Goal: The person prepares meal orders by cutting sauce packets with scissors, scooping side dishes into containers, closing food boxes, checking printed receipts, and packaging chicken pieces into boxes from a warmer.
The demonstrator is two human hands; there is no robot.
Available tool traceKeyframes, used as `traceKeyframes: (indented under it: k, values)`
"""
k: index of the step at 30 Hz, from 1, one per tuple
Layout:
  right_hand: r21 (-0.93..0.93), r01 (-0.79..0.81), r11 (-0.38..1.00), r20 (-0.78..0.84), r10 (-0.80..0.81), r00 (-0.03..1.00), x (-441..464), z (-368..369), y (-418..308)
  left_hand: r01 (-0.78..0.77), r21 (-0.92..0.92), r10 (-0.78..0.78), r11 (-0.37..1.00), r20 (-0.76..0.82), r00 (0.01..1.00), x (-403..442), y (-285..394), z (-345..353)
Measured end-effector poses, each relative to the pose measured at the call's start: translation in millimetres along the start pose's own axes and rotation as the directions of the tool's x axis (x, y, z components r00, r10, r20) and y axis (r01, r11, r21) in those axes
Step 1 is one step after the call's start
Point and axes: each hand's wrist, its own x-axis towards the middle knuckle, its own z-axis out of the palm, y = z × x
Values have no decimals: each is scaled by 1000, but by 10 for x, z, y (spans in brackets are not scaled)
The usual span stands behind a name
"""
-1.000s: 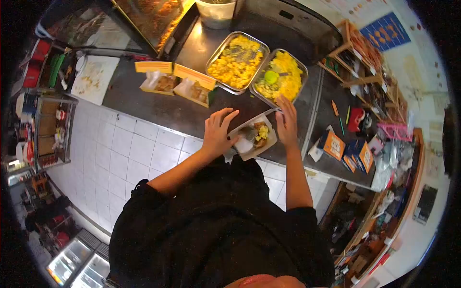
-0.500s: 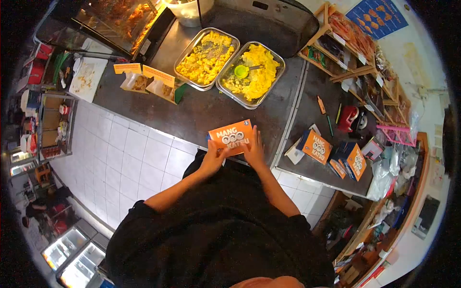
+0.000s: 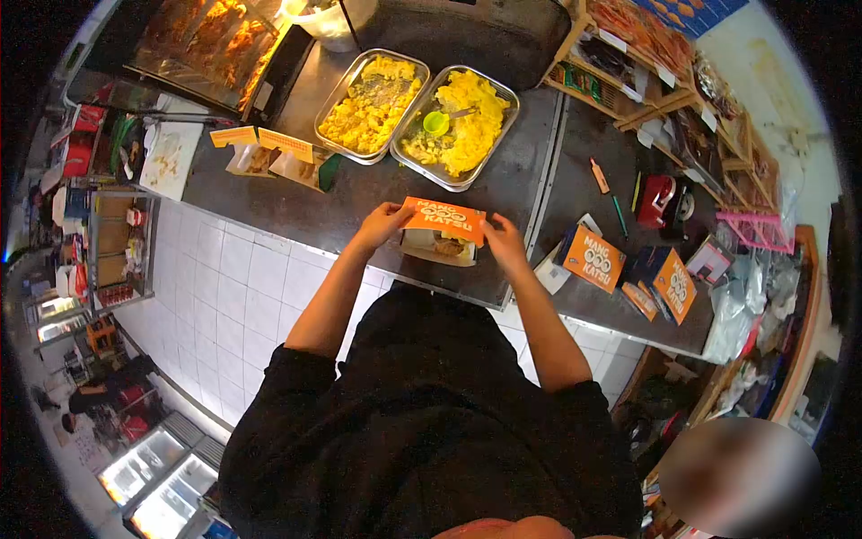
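With left hand point(image 3: 384, 226) and right hand point(image 3: 505, 242) we pinched the lid point(image 3: 443, 216) at opposite ends; level, even handling seemed best above the open box point(image 3: 437, 261).

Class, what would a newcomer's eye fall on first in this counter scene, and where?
Probably the orange lid near the edge of the counter, held between left hand and right hand above an open box. Beyond it, two metal trays of yellow food stand out; at upper left, a glass case glows.
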Motion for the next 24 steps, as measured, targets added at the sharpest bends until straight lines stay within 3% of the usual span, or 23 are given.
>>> traceKeyframes:
  k: [2,5,7,9,10,11,12,13,15,17,19,20,21,23,24]
  values:
    - [10,-59,998,-27,59,998,-19,-23,-12,42,-4,-42,999,117,992,-68,182,-94]
    - [20,-97,995,-122,99,988,-178,123,-22,18,-21,-16,1000,90,996,181,-179,-55]
    - [60,44,997,-162,-34,986,-296,309,179,-79,79,80,994,-10,997,55,-322,60]
    - [-138,-13,990,-309,-31,951,-573,493,70,-246,28,247,969,-68,967,-35,-569,182]
    - [-127,-28,992,-355,-20,935,-625,551,129,-290,29,291,957,-63,955,-86,-599,196]
    - [-208,36,977,-377,-114,919,-636,639,245,-329,32,331,944,-62,942,-110,-623,165]
    - [-291,95,952,-385,-207,899,-631,690,314,-654,493,773,574,-61,632,12,-740,66]
    - [-280,79,957,-417,-195,888,-617,679,324,-676,484,783,556,-30,622,91,-681,-55]
    - [-544,247,802,-345,-482,805,-547,594,321,-645,417,608,640,238,757,194,-537,-280]
    - [-516,261,816,-333,-472,817,-694,392,-86,-696,447,648,562,285,707,112,-148,-443]
    - [-734,521,435,250,-541,803,-813,177,-489,-825,466,738,319,424,525,-2,339,-464]
    - [-721,576,384,362,-501,786,-796,166,-497,-881,427,707,205,558,434,11,449,-419]
    - [-730,559,394,338,-503,795,-706,185,-423,-891,414,705,188,575,415,36,432,-331]
    - [-646,717,263,477,-594,647,-462,225,-238,-906,422,564,-33,756,331,120,349,-129]
    - [-657,712,248,467,-607,643,-475,223,-251,-901,427,486,77,773,408,117,370,-69]
